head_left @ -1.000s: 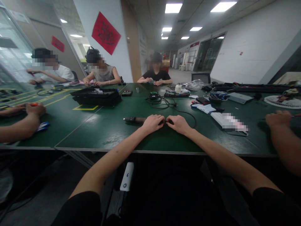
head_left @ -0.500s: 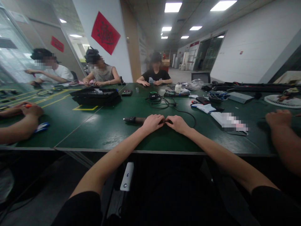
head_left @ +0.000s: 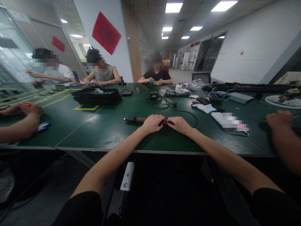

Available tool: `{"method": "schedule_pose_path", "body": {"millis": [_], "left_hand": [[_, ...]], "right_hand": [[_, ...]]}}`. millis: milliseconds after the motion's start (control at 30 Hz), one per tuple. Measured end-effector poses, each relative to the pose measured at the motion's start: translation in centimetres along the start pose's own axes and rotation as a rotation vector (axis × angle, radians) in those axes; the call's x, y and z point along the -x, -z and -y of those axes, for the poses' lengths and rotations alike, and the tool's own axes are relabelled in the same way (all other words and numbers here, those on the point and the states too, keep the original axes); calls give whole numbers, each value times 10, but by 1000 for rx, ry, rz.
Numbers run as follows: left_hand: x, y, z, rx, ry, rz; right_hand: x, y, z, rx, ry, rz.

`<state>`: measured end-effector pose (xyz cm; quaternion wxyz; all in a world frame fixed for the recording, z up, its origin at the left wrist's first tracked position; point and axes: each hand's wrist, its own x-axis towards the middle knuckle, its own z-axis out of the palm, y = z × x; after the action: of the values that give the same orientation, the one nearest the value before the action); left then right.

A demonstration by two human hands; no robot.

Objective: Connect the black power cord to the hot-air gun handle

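Note:
A dark cylindrical tool, like an electric screwdriver (head_left: 134, 120), lies on the green table with its tip to the left. My left hand (head_left: 153, 123) is wrapped round its right end. Close beside it, my right hand (head_left: 179, 124) pinches the cable end at the tool's tail, the fingertips of both hands nearly touching. The black cable (head_left: 191, 113) curves from behind my right hand up to a loose coil (head_left: 160, 101) farther back. The exact joint between tool and cable is too small to make out.
A black tray (head_left: 96, 98) stands at the back left. To the right are a glove (head_left: 204, 108), a white packet (head_left: 221, 121) and wire bundles (head_left: 217, 95). Other people's hands rest at the left (head_left: 31, 113) and right (head_left: 279, 118) edges. Three people sit across the table.
My right fingertips have shifted slightly at the tool's tail, and a small gap shows between my hands. The person opposite has raised a hand with a small object.

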<state>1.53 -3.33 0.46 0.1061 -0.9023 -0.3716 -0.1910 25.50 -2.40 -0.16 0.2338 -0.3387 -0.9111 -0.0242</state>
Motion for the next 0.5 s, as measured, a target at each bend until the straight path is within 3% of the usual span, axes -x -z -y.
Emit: {"method": "schedule_pose_path", "body": {"millis": [500], "left_hand": [[-1,-3,3,-15,-8,-6]], "right_hand": [[2,0,-1,31,3,-11]]}}
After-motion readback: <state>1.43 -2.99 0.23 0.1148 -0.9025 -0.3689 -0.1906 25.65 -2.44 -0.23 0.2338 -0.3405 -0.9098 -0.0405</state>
